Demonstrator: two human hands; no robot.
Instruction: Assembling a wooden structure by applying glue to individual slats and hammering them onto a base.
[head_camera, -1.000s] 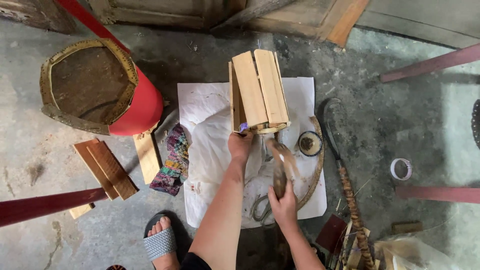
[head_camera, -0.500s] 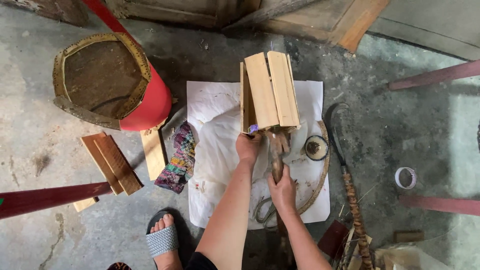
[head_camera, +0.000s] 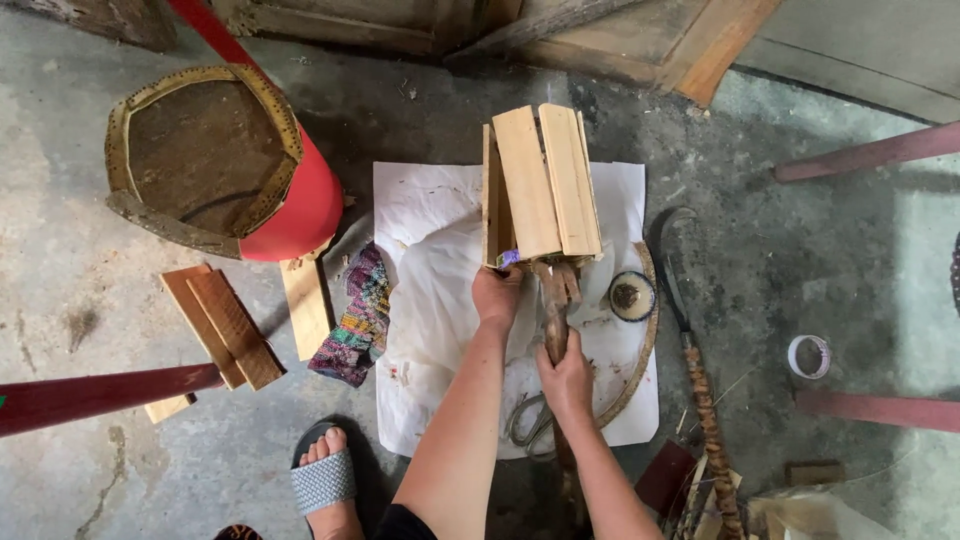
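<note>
In the upper left of the frame a red drum (head_camera: 290, 215) lies on the floor. At the centre, over the white paper (head_camera: 430, 300), the left hand (head_camera: 497, 297) grips the wooden box (head_camera: 540, 185) at its lower edge. Just right, the right hand (head_camera: 567, 378) is clenched around a dark stick (head_camera: 555, 305).

Soft even daylight, faint shadows, sharp focus, wide-angle edges

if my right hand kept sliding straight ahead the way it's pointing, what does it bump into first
Probably the bundle of pale wooden slats. Your right hand grips a brown stick that runs up to the bundle's lower end, beside your left hand. Depth is unclear.
</note>
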